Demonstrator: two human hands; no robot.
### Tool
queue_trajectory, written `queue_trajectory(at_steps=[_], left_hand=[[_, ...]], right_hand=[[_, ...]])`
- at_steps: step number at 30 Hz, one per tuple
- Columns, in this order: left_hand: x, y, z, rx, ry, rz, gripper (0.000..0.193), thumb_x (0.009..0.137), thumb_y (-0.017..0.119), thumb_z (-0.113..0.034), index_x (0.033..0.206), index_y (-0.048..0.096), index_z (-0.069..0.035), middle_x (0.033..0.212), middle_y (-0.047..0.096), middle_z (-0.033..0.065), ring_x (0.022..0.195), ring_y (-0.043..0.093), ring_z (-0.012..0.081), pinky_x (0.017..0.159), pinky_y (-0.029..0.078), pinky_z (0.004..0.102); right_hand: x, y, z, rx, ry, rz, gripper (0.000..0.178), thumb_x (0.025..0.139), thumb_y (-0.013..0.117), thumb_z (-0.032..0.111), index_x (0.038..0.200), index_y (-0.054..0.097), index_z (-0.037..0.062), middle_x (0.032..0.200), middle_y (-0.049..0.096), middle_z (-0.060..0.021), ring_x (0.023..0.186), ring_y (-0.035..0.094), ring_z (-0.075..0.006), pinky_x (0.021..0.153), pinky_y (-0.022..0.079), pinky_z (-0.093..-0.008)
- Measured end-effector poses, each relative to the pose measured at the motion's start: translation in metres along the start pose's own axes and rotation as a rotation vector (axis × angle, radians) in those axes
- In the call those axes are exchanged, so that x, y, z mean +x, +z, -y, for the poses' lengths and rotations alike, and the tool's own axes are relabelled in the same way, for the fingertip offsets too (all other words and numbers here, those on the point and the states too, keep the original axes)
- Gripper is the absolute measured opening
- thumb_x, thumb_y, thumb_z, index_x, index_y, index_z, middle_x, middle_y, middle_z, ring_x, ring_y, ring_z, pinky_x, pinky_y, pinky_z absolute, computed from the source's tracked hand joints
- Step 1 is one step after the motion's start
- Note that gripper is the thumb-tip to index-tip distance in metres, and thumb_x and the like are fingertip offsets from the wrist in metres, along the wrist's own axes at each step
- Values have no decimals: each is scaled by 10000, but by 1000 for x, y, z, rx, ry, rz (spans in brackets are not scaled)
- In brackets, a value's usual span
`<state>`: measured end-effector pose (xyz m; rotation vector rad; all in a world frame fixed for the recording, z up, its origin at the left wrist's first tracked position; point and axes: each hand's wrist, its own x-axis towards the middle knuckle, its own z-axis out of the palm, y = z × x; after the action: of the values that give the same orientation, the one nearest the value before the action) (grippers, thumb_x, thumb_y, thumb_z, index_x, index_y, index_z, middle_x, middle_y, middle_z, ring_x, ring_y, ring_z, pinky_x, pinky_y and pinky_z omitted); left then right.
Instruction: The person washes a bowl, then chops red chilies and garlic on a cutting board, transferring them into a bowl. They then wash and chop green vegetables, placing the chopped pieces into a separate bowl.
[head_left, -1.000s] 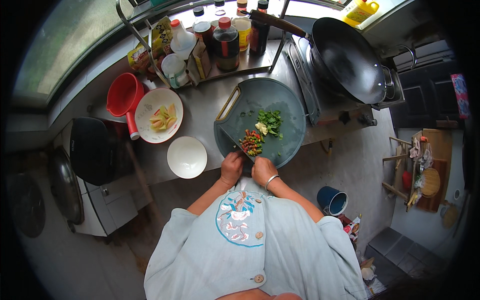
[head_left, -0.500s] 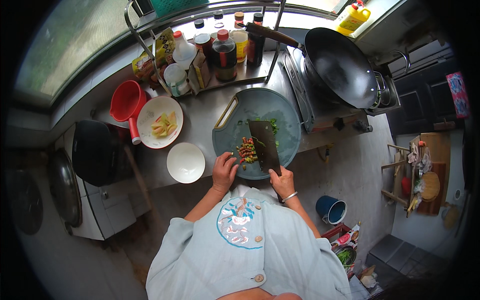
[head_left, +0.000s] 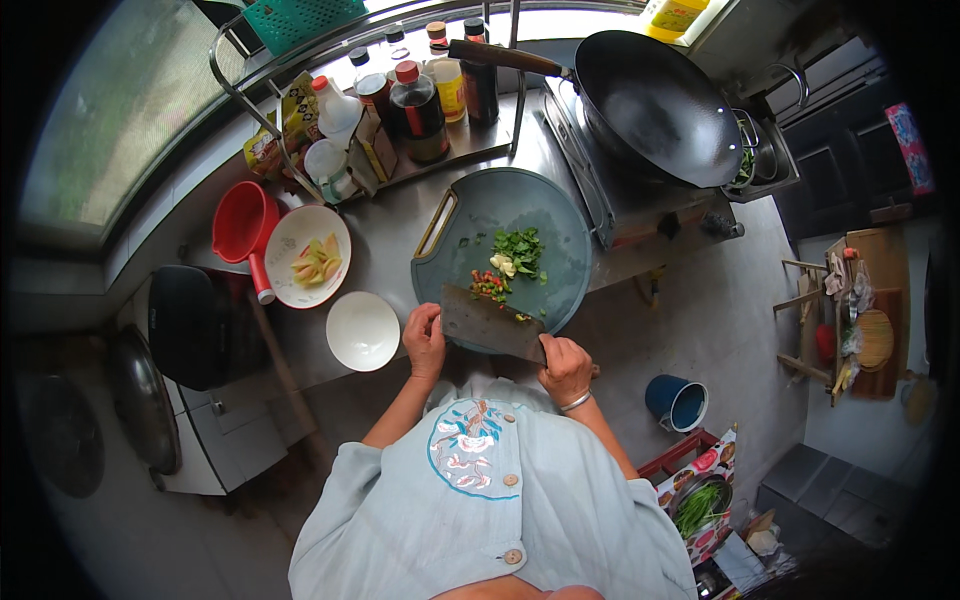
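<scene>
My right hand is closed round the handle of a cleaver. Its broad dark blade lies crosswise over the near part of a round grey-green cutting board. At the blade's left end is my left hand, fingers curled in; whether they grip the blade I cannot tell. Just beyond the blade sit chopped red and green peppers. Pale pieces that look like garlic lie behind them, against chopped green leaves.
Left of the board stand a white bowl, a plate of pale yellow slices and a red dipper. A rack with sauce bottles is behind. At the back right a wok rests on the stove, its handle pointing left.
The cleaver has swung from pointing away to lying crosswise, uncovering the leaves and pale pieces. My left hand has shifted slightly left, now beside the blade's end. The view has shifted a little.
</scene>
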<state>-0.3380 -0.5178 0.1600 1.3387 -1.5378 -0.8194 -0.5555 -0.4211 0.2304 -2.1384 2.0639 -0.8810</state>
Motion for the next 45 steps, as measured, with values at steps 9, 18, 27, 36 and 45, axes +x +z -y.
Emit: queue_trajectory(at_steps=[9, 18, 27, 36, 45], left_hand=[[-10, 1, 24, -563, -597, 149, 182, 916, 504, -123, 1016, 594, -1, 1012, 607, 104, 878, 607, 215, 772, 510, 303], [27, 12, -13, -1520, -897, 679, 677, 929, 259, -563, 1325, 379, -27, 1286, 485, 157, 1173, 487, 277, 985, 404, 419], [29, 28, -5, -1540, -965, 727, 640, 941, 309, -517, 1247, 457, 25, 1249, 507, 182, 1161, 500, 277, 992, 406, 414], [39, 32, -17, -971, -830, 560, 429, 983, 377, -297, 1178, 506, 63, 1137, 584, 162, 1029, 590, 220, 901, 483, 314], [56, 54, -38, -676, -597, 496, 237, 867, 505, 7, 1089, 585, 33, 1122, 605, 117, 981, 605, 172, 854, 493, 272]], right_hand=[[4, 10, 2, 292, 76, -26, 169, 681, 648, 42, 841, 592, 28, 655, 581, -100, 579, 585, -250, 514, 463, -328], [26, 23, -3, 1402, 932, 441, 152, 867, 596, 158, 804, 532, 36, 542, 497, -8, 419, 436, -73, 378, 385, -237], [16, 29, -18, 1517, 1060, 483, 130, 883, 574, 149, 840, 494, 56, 537, 444, 4, 416, 413, -69, 378, 401, -240], [-23, 31, -35, 1483, 1164, 292, 143, 891, 567, 148, 834, 450, 88, 548, 439, -1, 428, 424, -79, 395, 405, -254], [-40, 16, -30, 1249, 1187, 149, 152, 855, 596, 131, 777, 494, 50, 545, 478, -11, 425, 442, -73, 373, 396, -240]])
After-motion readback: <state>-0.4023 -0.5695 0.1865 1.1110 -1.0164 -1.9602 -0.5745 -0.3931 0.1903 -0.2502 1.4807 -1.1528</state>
